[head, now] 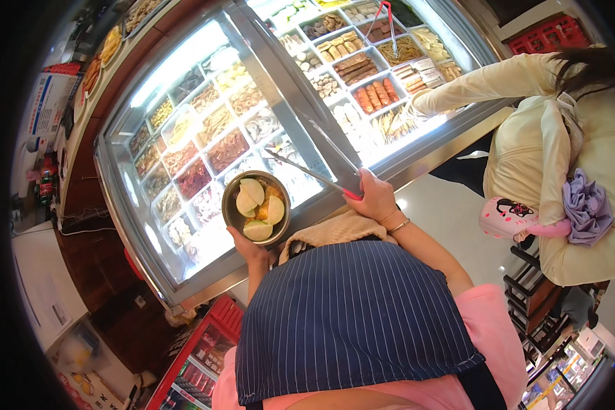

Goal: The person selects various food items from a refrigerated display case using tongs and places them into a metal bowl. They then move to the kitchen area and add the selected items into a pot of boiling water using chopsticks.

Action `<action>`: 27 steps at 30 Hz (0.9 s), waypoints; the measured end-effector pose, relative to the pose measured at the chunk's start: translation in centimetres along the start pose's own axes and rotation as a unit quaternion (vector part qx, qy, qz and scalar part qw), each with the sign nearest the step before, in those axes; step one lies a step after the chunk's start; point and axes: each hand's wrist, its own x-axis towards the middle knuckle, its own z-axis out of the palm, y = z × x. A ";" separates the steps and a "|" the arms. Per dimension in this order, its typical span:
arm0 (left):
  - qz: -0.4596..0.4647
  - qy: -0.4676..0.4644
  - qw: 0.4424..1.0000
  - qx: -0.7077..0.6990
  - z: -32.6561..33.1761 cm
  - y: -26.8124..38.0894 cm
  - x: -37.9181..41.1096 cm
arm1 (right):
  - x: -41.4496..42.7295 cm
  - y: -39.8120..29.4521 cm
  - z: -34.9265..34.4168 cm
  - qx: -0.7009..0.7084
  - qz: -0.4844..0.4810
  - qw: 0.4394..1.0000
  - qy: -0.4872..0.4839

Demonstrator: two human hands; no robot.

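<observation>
My left hand [249, 249] holds a round metal bowl [228, 205] by its near side, over the front of the glass-covered display case [294, 102]. Several pale green-edged vegetable slices [250, 193] and some orange-yellow food [271, 192] lie inside the bowl. My right hand [373, 195] grips red-handled metal tongs [310, 173] to the right of the bowl. The tongs' two arms are spread, with nothing visible between their tips, and they point towards the case. A beige towel [333, 230] hangs between my forearms.
Food trays [229, 149] fill the lit case. Another person [523, 138] in a cream jacket reaches into its right side, near a tray of sausages [375, 96]. Red-handled tongs [389, 31] rest on the far trays. A red-framed drinks fridge [200, 359] stands at lower left.
</observation>
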 end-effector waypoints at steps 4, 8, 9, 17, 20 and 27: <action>-0.002 -0.010 1.000 -0.001 -0.7 -0.1 -0.2 | -0.2 -0.2 -0.6 0.019 0.023 0.999 -0.028; -0.018 0.005 1.000 0.019 0.7 0.7 -1.0 | 0.3 0.3 -0.6 0.014 0.029 0.998 -0.056; -0.013 0.010 1.000 0.022 0.6 0.6 -0.8 | 0.5 0.3 -0.8 0.009 0.029 0.997 -0.067; 0.005 0.038 0.999 0.011 0.2 -0.2 -0.4 | 0.7 0.6 -0.7 0.031 0.005 0.998 -0.049; 0.009 0.024 1.000 0.006 0.0 -0.4 -0.3 | 0.6 0.7 -0.7 0.029 0.006 0.998 -0.051; 0.013 0.018 1.000 -0.011 -0.2 -0.4 0.1 | 0.4 1.1 -0.2 0.070 0.023 0.996 -0.046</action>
